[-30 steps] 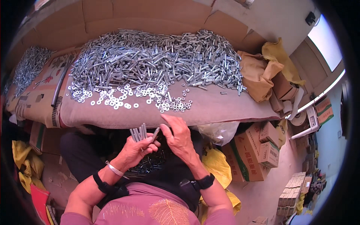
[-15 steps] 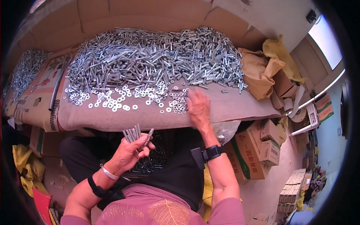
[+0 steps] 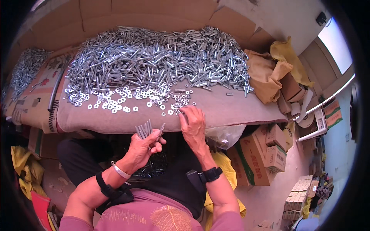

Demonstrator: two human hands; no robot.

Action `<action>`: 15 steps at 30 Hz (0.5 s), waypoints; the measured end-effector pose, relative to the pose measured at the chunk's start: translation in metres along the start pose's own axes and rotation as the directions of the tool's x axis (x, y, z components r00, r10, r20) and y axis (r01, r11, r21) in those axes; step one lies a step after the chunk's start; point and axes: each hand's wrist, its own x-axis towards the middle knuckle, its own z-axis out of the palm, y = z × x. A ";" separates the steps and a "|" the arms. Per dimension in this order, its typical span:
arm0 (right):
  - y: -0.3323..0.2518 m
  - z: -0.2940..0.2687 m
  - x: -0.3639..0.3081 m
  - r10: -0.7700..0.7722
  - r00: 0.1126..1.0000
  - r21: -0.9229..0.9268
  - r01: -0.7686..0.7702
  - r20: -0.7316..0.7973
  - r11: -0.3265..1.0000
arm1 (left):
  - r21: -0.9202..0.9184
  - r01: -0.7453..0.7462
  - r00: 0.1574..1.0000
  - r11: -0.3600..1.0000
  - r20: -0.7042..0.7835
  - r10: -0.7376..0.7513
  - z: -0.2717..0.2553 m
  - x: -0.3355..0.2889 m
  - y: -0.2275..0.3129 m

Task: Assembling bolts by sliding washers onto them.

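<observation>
Several silver metal bolts [image 3: 145, 130] stand fanned up out of my left hand [image 3: 143, 148], whose fingers are closed round them above my lap. One bolt, at the thumb side, leans apart from the others. At the cushion's front edge is my right hand [image 3: 194, 129], fingers curled and thumb drawn in close beside the small nuts [image 3: 180, 101]. What its fingertips hold, if anything, is hidden. Left of the nuts lie flat washers [image 3: 115, 102] in a loose scatter. Behind them a big heap of silver bolts [image 3: 154, 57] covers the back of the padded seat [image 3: 231, 107].
A dark container of metal parts [image 3: 152, 167] sits between my legs. To the right are cartons [image 3: 254, 158], a clear plastic bag [image 3: 223, 136] and brown wrapping [image 3: 266, 73]. A second bolt heap [image 3: 27, 71] and a dark rod [image 3: 58, 86] lie left.
My right hand has drawn back from the nuts toward me and a little left, its fingers now curled. My left hand, still holding the bolts, has shifted slightly right and up.
</observation>
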 end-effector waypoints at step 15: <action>-0.004 0.020 0.011 -0.083 0.996 -0.141 0.084 0.013 0.986 | 0.038 -0.032 0.999 0.999 -0.037 0.033 -0.003 0.007 -0.001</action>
